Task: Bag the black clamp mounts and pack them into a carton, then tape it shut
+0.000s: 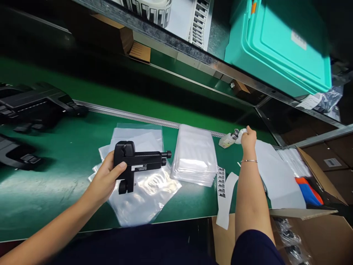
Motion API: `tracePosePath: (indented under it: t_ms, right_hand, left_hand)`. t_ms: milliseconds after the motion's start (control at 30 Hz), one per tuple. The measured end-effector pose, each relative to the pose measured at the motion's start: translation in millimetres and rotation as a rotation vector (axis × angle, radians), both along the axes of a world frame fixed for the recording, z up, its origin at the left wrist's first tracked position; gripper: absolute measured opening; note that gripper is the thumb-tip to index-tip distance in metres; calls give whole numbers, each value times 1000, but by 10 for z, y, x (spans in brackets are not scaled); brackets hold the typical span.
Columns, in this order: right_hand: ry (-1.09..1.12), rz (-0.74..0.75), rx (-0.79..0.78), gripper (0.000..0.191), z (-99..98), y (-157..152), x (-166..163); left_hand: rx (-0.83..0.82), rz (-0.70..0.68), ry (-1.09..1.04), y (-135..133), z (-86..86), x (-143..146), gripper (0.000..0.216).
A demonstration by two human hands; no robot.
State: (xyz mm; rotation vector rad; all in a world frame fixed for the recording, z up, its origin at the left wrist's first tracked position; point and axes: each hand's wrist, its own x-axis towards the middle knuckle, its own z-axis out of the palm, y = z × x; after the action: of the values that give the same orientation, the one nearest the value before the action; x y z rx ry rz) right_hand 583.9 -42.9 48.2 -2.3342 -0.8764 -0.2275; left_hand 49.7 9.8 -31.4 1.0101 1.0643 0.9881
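My left hand (106,176) grips a black plastic bracket (142,162) with a small white label and two knobs at its right end. Beneath it, clear plastic bags (143,202) lie spread on the green table. My right hand (249,139) is stretched far forward, closed on a crumpled white wipe (241,136). Just left of that wipe is a small bottle (228,140) with a metal top. Between my hands lies a stack of clear bags (195,154). A strip of black-and-white labels (221,182) lies closer to my right forearm.
More black brackets (38,103) lie at the left. A metal shelf holds a turquoise bin (284,44) and a label roll (154,13) above the table. At right are white sheets (278,176) and an open cardboard box (325,232) with bagged black parts.
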Motion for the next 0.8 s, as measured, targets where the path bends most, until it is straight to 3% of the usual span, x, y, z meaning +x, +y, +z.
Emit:
tracePosePath:
  t_ms: [67,200,333,400,467,533,600,733,800]
  right_hand:
    - [-31,-46,-68,50,0,66,-77]
    - [-82,-84,-275,32,-20,118,-255]
    - [-89,-70,-365,30,28,103,-218]
    - [-93,-71,-333,27,73,86,-212]
    - [-25,-82,-157,23,104,51,-384]
    - [121,-21,121,17,87,-10,-847]
    - [203,217,306,10,-5,-90,-1584]
    - [-44,845,287,14,-328,-166,-3102]
    - [-143,845,293,15,-461,-140,-3492]
  left_hand:
    - [29,-4,-16,-13,-9,12,62]
    - [72,-38,-29,-37,-18,11,63]
    - [95,-56,-63,-44,-10,-13,60]
    - [90,-50,-79,-54,-5,-17,57]
    - [81,-44,-89,-69,-13,-4,57]
    - [87,-46,-86,-90,-35,37,59]
    - [108,-56,-68,-119,-63,108,62]
    - [137,-94,-24,-218,-75,271,64]
    - [151,-112,-21,-273,-54,312,63]
